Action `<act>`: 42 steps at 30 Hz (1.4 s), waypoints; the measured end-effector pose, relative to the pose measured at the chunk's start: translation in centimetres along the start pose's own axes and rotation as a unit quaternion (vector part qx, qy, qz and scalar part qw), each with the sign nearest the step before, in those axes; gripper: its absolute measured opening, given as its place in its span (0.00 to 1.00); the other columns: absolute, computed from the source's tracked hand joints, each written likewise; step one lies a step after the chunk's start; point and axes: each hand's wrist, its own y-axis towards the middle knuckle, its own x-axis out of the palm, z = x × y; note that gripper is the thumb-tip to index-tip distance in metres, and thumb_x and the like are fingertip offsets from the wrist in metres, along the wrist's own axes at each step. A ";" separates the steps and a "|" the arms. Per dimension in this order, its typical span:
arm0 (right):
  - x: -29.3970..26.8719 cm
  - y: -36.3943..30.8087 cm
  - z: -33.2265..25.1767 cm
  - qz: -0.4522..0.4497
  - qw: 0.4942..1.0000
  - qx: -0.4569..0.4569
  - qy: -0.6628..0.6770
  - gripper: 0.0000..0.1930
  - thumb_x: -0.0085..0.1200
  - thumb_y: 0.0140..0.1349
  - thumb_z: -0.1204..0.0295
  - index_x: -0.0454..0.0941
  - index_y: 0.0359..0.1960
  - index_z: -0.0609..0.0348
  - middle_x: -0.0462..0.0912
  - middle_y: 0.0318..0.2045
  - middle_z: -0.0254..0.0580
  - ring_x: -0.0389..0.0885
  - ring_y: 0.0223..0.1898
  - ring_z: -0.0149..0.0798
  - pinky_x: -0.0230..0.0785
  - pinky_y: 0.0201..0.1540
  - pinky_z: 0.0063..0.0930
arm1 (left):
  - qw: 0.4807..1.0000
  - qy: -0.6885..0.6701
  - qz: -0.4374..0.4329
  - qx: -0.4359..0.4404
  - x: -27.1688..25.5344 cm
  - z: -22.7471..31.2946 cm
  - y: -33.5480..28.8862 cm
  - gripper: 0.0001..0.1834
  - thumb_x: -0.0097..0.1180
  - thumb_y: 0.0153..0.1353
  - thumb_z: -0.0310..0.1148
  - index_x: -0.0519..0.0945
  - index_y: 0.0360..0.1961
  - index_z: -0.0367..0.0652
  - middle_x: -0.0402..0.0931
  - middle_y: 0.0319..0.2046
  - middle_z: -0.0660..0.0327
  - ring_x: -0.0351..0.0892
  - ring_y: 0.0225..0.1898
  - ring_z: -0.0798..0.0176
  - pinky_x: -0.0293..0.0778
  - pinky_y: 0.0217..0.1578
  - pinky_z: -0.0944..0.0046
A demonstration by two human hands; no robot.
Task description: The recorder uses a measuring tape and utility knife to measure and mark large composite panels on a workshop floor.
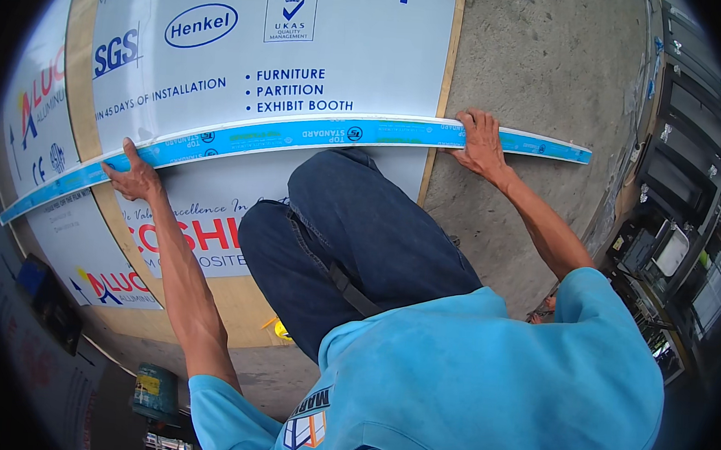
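Observation:
A long, straight-edged white strip (292, 132) with blue protective film on its face stretches across in front of me, bowed by the lens. My left hand (137, 177) grips its left part, the thumb on the upper side and the fingers partly hidden under it. Toward the other end, my right hand (482, 146) is closed round the strip, with the fingers over its far edge. Beneath it lies a large pale panel (370, 38) with printed lettering. My bent knees in dark trousers (353, 216) are just behind the strip.
Plywood-coloured board (79, 72) shows between and around the panels. Concrete floor (548, 64) lies to the right, with dark frames (683, 144) stacked along the far right. A yellow object (281, 329) sits by my leg. A dark green container (156, 389) stands at lower left.

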 end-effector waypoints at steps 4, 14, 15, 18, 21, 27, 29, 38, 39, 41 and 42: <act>0.0 0.5 -1.1 -0.004 1.000 -0.009 0.008 0.36 0.63 0.50 0.50 0.63 0.55 0.56 0.63 0.49 0.48 0.61 0.50 0.48 0.54 0.55 0.44 | 1.000 0.013 0.015 -0.003 -1.2 -0.7 0.7 0.53 0.49 0.48 0.70 0.57 0.67 0.44 0.61 0.57 0.40 0.55 0.62 0.41 0.41 0.62 0.40; 0.5 -0.1 -0.4 0.010 1.000 -0.012 0.017 0.38 0.66 0.43 0.66 0.60 0.57 0.56 0.63 0.51 0.53 0.61 0.53 0.54 0.51 0.58 0.48 | 0.996 -0.086 -0.009 -0.021 -1.0 0.2 -1.4 0.64 0.57 0.46 0.67 0.39 0.68 0.34 0.44 0.65 0.33 0.35 0.69 0.34 0.29 0.67 0.41; 0.7 0.1 -0.6 0.012 0.999 -0.022 0.021 0.38 0.66 0.43 0.66 0.60 0.57 0.56 0.63 0.51 0.53 0.61 0.53 0.54 0.51 0.58 0.48 | 0.996 -0.084 -0.002 -0.024 -1.3 -0.1 -1.1 0.64 0.58 0.45 0.67 0.40 0.68 0.35 0.44 0.65 0.33 0.34 0.69 0.34 0.28 0.66 0.40; 0.5 0.3 -1.1 0.015 0.999 -0.016 0.029 0.37 0.64 0.43 0.69 0.60 0.57 0.56 0.63 0.51 0.52 0.61 0.54 0.54 0.51 0.58 0.47 | 0.996 -0.078 -0.017 -0.040 -1.7 0.2 -1.1 0.62 0.59 0.44 0.66 0.43 0.69 0.37 0.45 0.66 0.35 0.34 0.70 0.35 0.26 0.66 0.39; 0.6 0.3 -0.4 0.012 0.999 -0.022 0.028 0.37 0.63 0.41 0.71 0.60 0.57 0.57 0.63 0.51 0.53 0.61 0.53 0.55 0.51 0.58 0.47 | 0.994 -0.081 -0.041 -0.055 -1.9 0.9 -1.0 0.60 0.61 0.43 0.63 0.47 0.69 0.40 0.47 0.66 0.37 0.35 0.70 0.37 0.24 0.65 0.37; 0.8 0.1 -0.6 0.018 0.999 -0.012 0.038 0.36 0.62 0.42 0.69 0.60 0.56 0.58 0.64 0.51 0.53 0.61 0.54 0.55 0.52 0.58 0.47 | 0.988 -0.116 -0.042 -0.088 -1.8 3.0 -0.3 0.58 0.64 0.39 0.53 0.49 0.69 0.43 0.47 0.66 0.38 0.33 0.70 0.38 0.18 0.62 0.32; 0.4 0.2 -1.1 0.024 0.999 -0.015 0.038 0.36 0.62 0.43 0.68 0.60 0.56 0.58 0.63 0.51 0.53 0.61 0.54 0.55 0.52 0.59 0.47 | 0.989 -0.103 -0.047 -0.100 -1.8 2.9 -0.3 0.59 0.64 0.38 0.53 0.49 0.69 0.43 0.48 0.66 0.39 0.33 0.70 0.38 0.17 0.61 0.31; 0.9 0.2 -0.7 0.024 0.999 -0.011 0.038 0.36 0.63 0.45 0.65 0.61 0.56 0.59 0.63 0.51 0.54 0.61 0.54 0.55 0.51 0.59 0.47 | 0.991 -0.102 -0.040 -0.078 -1.3 2.5 -0.2 0.59 0.62 0.38 0.56 0.50 0.69 0.38 0.50 0.66 0.37 0.36 0.70 0.37 0.20 0.60 0.28; 0.9 0.1 -0.6 0.028 0.999 -0.011 0.035 0.36 0.63 0.44 0.65 0.60 0.56 0.59 0.63 0.51 0.54 0.61 0.54 0.55 0.51 0.59 0.47 | 0.991 -0.099 -0.038 -0.078 -1.3 2.7 -0.2 0.59 0.62 0.38 0.56 0.50 0.68 0.38 0.50 0.66 0.38 0.37 0.70 0.37 0.20 0.60 0.28; 1.2 -0.1 -0.7 0.027 0.999 -0.009 0.036 0.36 0.63 0.44 0.66 0.60 0.56 0.59 0.63 0.51 0.54 0.61 0.54 0.55 0.51 0.59 0.47 | 0.992 -0.096 -0.037 -0.078 -1.2 2.6 -0.3 0.59 0.62 0.38 0.56 0.50 0.68 0.37 0.51 0.65 0.38 0.38 0.70 0.37 0.20 0.60 0.27; 1.2 0.0 -0.8 0.027 0.999 -0.009 0.038 0.36 0.62 0.44 0.66 0.60 0.56 0.59 0.63 0.51 0.54 0.61 0.54 0.55 0.51 0.59 0.47 | 0.992 -0.094 -0.031 -0.076 -1.3 2.5 -0.2 0.59 0.62 0.38 0.56 0.51 0.68 0.37 0.51 0.65 0.38 0.38 0.70 0.37 0.20 0.60 0.27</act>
